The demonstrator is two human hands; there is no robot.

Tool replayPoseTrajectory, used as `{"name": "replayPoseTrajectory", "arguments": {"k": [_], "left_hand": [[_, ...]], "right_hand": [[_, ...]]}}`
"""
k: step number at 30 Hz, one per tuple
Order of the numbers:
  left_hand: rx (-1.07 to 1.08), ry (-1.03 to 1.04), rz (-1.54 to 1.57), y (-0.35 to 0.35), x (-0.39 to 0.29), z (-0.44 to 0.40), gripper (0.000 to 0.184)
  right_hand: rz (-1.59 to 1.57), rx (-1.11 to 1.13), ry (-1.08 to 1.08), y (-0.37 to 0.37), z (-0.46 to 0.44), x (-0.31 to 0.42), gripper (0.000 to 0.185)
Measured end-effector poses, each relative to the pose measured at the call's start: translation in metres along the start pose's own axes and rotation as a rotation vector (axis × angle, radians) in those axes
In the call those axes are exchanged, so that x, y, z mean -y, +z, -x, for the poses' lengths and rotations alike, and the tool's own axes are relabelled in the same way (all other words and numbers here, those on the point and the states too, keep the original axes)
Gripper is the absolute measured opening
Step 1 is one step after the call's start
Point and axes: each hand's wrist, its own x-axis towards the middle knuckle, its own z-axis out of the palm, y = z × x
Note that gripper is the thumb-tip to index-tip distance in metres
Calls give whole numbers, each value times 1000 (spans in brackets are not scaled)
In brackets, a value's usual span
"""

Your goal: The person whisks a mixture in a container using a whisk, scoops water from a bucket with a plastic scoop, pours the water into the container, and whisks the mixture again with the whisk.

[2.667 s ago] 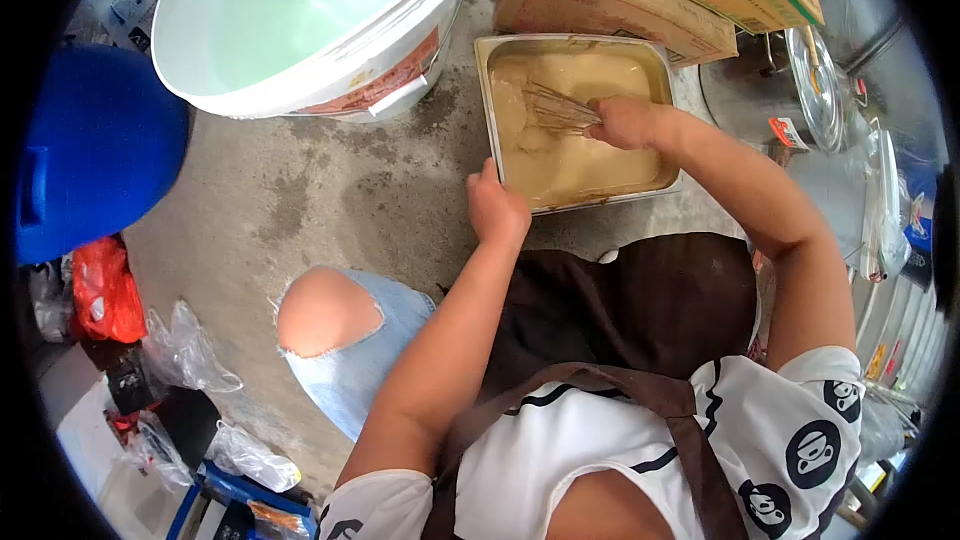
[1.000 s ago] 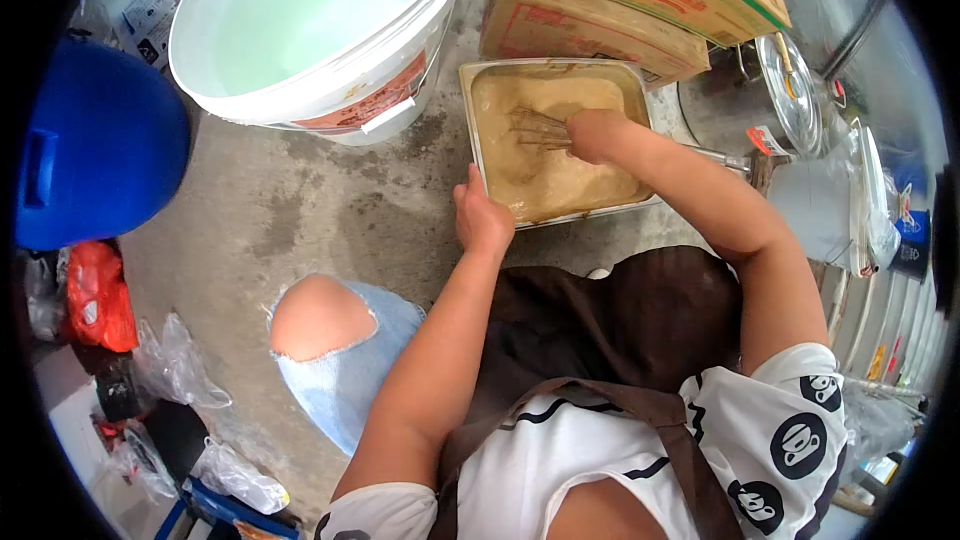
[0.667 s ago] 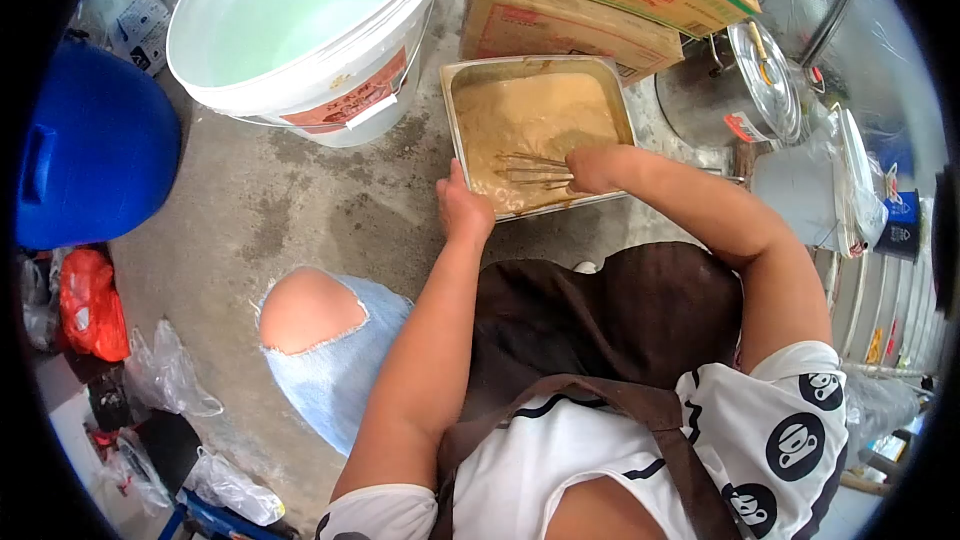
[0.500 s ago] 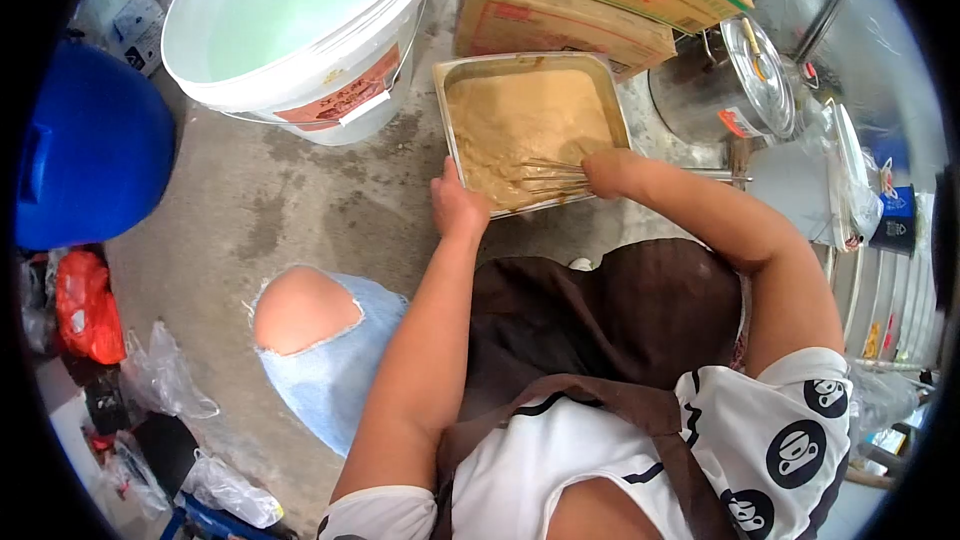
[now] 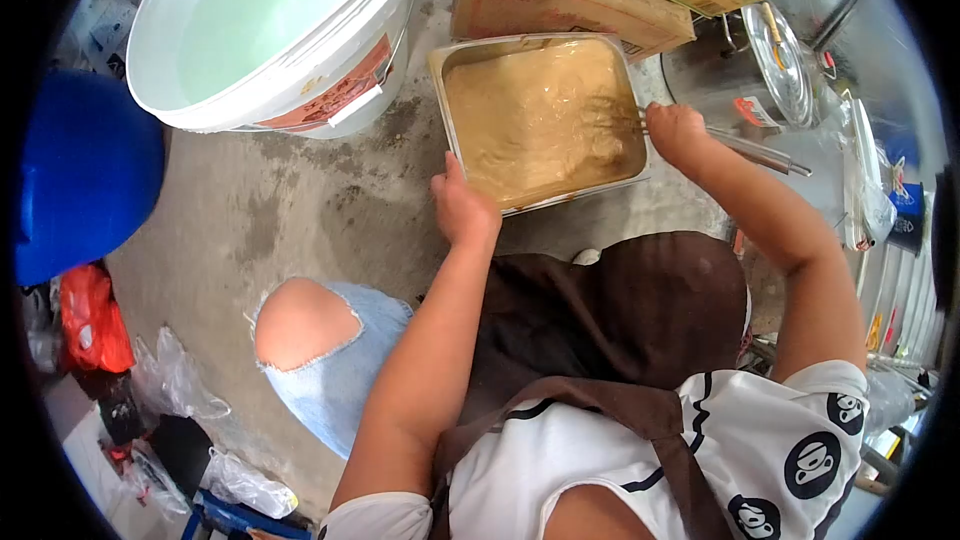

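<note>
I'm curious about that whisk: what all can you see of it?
The whisk looks like bare metal, with a straight silvery handle and a head of thin wires. The right hand is closed around it near where wires and handle meet. It lies slantwise, its handle jutting outside the pan and its wires dipping into the tan mixture at the pan's right side. Whether it touches the rim is unclear.

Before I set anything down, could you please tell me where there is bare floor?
Bare concrete floor lies between the blue drum, white bucket, steel pan and left knee. It is crowded beyond the pan, with cardboard boxes, and to its right, with the steel pot; plastic bags crowd the lower left.
</note>
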Motion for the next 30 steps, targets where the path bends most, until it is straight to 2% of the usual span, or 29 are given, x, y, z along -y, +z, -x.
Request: {"name": "replayPoseTrajectory", "arguments": {"k": [5, 16, 19, 22, 25, 30], "left_hand": [[0, 55, -22, 5, 4, -3, 52], [-7, 96, 19, 1, 2, -2, 52], [-1, 89, 29, 0, 2, -1, 53], [1, 105, -14, -1, 8, -4, 54], [5, 141, -26, 5, 17, -8, 53], [18, 150, 15, 14, 28, -16, 50]], "right_hand": [[-116, -60, -5, -25, -19, 11, 16], [-195, 32, -286, -90, -23, 60, 19], [-277, 20, -321, -82, -29, 84, 19], [-217, 68, -341, -86, -22, 98, 21], [-287, 76, -421, -83, -7, 94, 32], [-212, 147, -499, -69, 21, 92, 30]]}}
